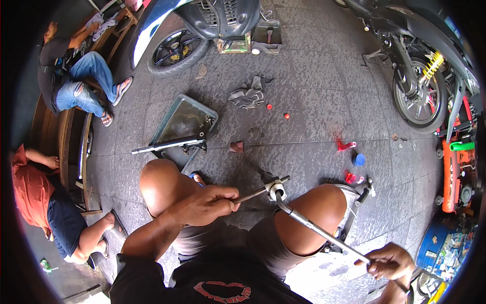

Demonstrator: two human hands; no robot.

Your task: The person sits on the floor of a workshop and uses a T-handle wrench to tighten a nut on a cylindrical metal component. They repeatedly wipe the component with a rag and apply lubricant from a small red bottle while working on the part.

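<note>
The long silver bar (329,234) is to the right of the flat grey tray (188,115) and closer to the person. It passes over the right knee. The right hand (391,261) is curled around the end farthest from the tray. The left hand (212,202), just below the tray in the view, is closed around a thin rod (251,196). The rod reaches a pale metal piece (276,190) by the bar's bent end.

The bar looks like hard metal, so it is likely stiff, a bit heavy, and not easy to break. It is shiny and might slip if there is oil on it. The far end looks like the best place to hold, because a long arm should give a strong push. The rod looks stiff too, but lighter.

The bar is long and mostly straight. From its bent end it slants away from the tray, down and to the right. The rod slants up and to the right, so the two lean different ways.
</note>
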